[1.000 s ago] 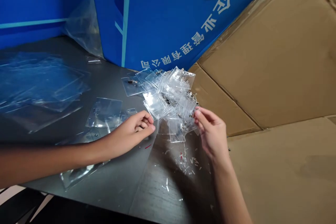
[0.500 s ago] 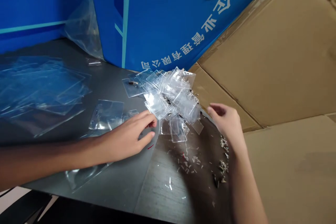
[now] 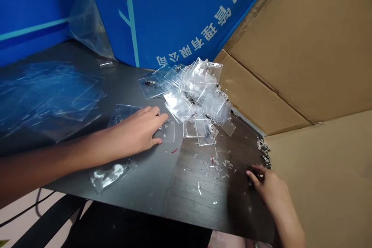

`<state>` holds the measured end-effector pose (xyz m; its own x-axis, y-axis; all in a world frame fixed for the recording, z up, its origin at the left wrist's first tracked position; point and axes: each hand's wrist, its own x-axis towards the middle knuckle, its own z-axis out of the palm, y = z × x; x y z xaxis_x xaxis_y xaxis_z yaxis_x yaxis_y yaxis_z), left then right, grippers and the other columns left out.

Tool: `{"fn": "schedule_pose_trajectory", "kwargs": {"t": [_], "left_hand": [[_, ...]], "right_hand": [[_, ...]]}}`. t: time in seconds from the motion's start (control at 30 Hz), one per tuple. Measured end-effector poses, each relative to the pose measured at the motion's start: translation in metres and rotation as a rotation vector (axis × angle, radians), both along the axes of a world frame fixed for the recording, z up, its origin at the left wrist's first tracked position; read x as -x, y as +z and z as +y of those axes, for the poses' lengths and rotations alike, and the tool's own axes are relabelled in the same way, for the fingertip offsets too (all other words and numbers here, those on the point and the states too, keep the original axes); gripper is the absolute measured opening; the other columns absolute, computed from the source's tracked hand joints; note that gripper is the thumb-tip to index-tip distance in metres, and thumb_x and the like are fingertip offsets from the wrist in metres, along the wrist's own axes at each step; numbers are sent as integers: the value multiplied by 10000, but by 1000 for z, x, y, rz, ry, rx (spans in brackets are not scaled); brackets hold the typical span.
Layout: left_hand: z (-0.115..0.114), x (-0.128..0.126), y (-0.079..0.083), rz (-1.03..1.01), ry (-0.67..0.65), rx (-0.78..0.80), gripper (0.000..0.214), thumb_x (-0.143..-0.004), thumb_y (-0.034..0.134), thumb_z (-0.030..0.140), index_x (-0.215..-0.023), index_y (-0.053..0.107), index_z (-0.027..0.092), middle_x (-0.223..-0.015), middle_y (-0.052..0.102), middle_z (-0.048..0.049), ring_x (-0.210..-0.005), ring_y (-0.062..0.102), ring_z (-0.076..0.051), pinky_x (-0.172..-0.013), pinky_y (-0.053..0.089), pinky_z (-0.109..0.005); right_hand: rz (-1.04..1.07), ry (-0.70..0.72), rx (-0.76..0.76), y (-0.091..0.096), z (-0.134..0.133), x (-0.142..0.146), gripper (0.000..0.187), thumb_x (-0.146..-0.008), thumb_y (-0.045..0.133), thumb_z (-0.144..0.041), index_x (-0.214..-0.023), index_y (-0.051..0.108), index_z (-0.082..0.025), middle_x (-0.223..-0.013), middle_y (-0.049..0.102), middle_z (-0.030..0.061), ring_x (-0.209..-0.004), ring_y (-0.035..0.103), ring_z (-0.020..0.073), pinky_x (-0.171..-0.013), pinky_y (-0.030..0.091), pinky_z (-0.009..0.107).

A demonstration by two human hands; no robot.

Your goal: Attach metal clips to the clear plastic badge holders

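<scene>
My left hand (image 3: pixel 136 130) lies flat on the dark table (image 3: pixel 151 186), fingers stretched over a small clear plastic bag (image 3: pixel 167 131). Just beyond its fingertips is a heap of small clear bags (image 3: pixel 200 93) with metal parts inside. My right hand (image 3: pixel 269 190) is low at the table's right edge, fingers curled and touching small metal parts (image 3: pixel 263 153) scattered along the cardboard. Whether it holds one is hidden. Tiny clear and metal bits (image 3: pixel 215 164) lie between my hands.
A blue box with white characters (image 3: pixel 180 11) stands behind the heap. Brown cardboard (image 3: pixel 305 46) walls the right side. Large clear plastic sheets (image 3: pixel 49 97) cover the table's left. Another clear bag (image 3: pixel 109 174) lies near the front edge.
My right hand let go of the bag heap and dropped down to the metal parts at the right edge. My left hand flattened onto a small bag. The view tilted.
</scene>
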<state>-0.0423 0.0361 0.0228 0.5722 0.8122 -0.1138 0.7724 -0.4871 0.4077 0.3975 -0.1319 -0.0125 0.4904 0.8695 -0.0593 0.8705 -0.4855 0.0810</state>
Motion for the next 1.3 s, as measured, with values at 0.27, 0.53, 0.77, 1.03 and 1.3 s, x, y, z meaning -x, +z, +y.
{"fn": "schedule_pose_trajectory", "kwargs": {"t": [0.27,0.53,0.77,1.03,1.3], "left_hand": [[5,1,-5,-86,-24,-37,529,-880,705,286,-1400,691,190,-1300,657,-139,-1191,612,-385,-1039,444,-499],[6,-4,1,-374,-73,45,293,-1048,437,245,-1125,715,197,-1194,642,-105,-1057,631,-288,-951,456,-428],[0,-11,5,-773,-33,648,429,-1113,495,632,-1064,654,236,-955,592,-32,-868,549,-220,-816,493,-374],[-10,-8,-9,-966,-91,1154,749,-932,780,663,-1578,634,314,-1033,517,-21,-913,517,-205,-875,574,-364],[-10,-17,-5,-791,-40,635,435,-1022,547,297,-1362,817,269,-1170,798,-72,-1091,750,-270,-1044,621,-457]], "right_hand": [[88,-92,-217,14,12,3,351,-838,591,-394,-953,872,-217,-831,862,152,-805,839,374,-724,578,433],[374,-23,-564,31,27,28,478,-780,770,-551,-1049,891,-175,-805,850,117,-701,793,285,-681,636,418],[986,316,-627,60,64,140,259,-880,864,-390,-1084,873,-231,-1021,891,100,-877,847,229,-869,735,405],[1467,407,-643,24,104,185,217,-994,802,-340,-1158,720,-224,-944,789,23,-694,745,139,-683,671,308],[1424,424,-653,7,93,177,150,-1052,699,-272,-1173,776,-228,-1021,730,36,-781,772,150,-766,679,333]]}}
